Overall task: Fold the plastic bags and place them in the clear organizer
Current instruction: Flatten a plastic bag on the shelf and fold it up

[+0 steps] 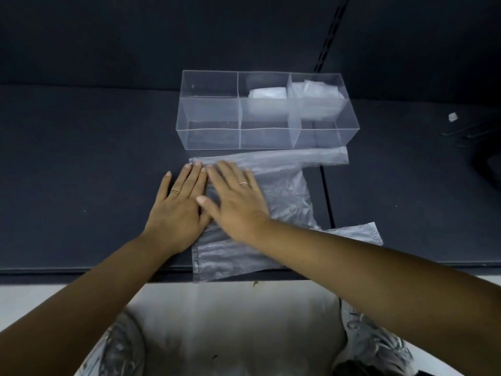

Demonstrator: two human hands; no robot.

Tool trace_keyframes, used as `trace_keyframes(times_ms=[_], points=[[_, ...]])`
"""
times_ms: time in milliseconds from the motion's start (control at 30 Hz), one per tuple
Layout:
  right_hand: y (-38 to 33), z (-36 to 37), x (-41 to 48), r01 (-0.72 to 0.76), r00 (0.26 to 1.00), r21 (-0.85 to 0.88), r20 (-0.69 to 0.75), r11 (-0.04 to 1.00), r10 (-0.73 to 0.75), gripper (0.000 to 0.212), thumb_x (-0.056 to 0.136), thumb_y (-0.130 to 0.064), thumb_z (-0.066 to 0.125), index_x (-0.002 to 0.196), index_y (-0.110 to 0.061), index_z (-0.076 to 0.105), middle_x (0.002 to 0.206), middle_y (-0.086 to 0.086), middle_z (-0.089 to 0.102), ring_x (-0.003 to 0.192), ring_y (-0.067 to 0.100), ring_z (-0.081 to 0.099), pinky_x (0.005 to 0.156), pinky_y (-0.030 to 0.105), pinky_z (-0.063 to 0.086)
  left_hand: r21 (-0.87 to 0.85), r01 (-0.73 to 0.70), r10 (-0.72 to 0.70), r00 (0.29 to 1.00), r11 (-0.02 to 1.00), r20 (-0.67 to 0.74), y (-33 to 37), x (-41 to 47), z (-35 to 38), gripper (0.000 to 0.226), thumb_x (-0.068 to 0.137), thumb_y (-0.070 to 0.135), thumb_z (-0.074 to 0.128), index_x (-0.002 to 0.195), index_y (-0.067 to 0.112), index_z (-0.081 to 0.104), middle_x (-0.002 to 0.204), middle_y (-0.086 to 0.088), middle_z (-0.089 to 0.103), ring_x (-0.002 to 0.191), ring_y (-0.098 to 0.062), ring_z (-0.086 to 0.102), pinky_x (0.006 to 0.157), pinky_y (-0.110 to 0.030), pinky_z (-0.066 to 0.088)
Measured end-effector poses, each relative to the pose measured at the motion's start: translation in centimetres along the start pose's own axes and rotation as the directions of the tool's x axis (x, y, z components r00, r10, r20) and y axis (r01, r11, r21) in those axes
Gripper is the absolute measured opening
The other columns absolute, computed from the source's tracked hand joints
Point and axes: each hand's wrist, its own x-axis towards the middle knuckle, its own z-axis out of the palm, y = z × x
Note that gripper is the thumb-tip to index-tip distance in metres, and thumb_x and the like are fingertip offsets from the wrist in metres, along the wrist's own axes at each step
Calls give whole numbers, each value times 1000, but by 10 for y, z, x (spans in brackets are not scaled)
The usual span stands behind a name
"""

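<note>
Translucent plastic bag spread flat, handles pointing right, just before clear three-compartment organizer; folded bags in middle, right compartments.

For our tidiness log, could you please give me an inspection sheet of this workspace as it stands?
Surface: dark table, matte.
Job's things: clear organizer with three compartments; middle folded bag and right folded bag inside, left compartment empty. Plastic bag lies flat in front of it, handles pointing right.
Clutter: small white scrap at the right; dark items near it, too dim to identify.
Hands: left hand flat at the bag's left edge; right hand flat on the bag.
Cables: nothing seen.
Surroundings: back wall, dark, with a slotted rail.
</note>
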Motion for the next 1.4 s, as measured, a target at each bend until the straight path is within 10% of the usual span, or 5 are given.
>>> trace_keyframes(times_ms=[333,500,633,1200,1400], points=[[120,-33,-59,-434,901,-229,-109,871,420,78,92,-59,5,153,-11,1,162,6,-2,148,20,-5,120,42,-6,9,42,-43,997,999,61,3,-3,-8,85,84,67,-2,150,14,-11,160,-2,-13,146,-15,-17,117,-40,-14],[49,-23,-71,-152,973,-14,-178,988,147,65,98,-46,21,152,-9,16,160,10,13,148,22,5,120,41,1,-88,-87,70,980,992,-186,36,-36,-15,63,99,42,26,145,-1,30,154,-16,27,144,-29,21,118,-44,12],[-1,6,-87,38,999,47,0,998,-38,63,97,-42,11,152,-12,10,160,3,4,148,15,-3,121,38,2,-30,-157,155,987,987,-46,53,-69,-1,61,98,39,22,145,1,33,153,-14,29,142,-28,28,118,-44,21],[143,-31,-145,-366,927,-109,-136,924,350,81,89,-62,7,153,-11,8,161,7,4,148,17,-4,120,36,-4,13,-343,343,939,939,-21,23,-85,5,86,91,70,25,149,7,25,157,-10,23,146,-24,19,116,-48,16],[57,-35,-131,64,997,186,18,981,-68,83,85,-68,39,152,-24,18,160,-9,5,146,9,3,116,35,10,-59,-509,478,837,859,-268,19,-96,2,36,94,30,51,124,14,65,134,-2,57,126,-21,53,104,-42,39]])
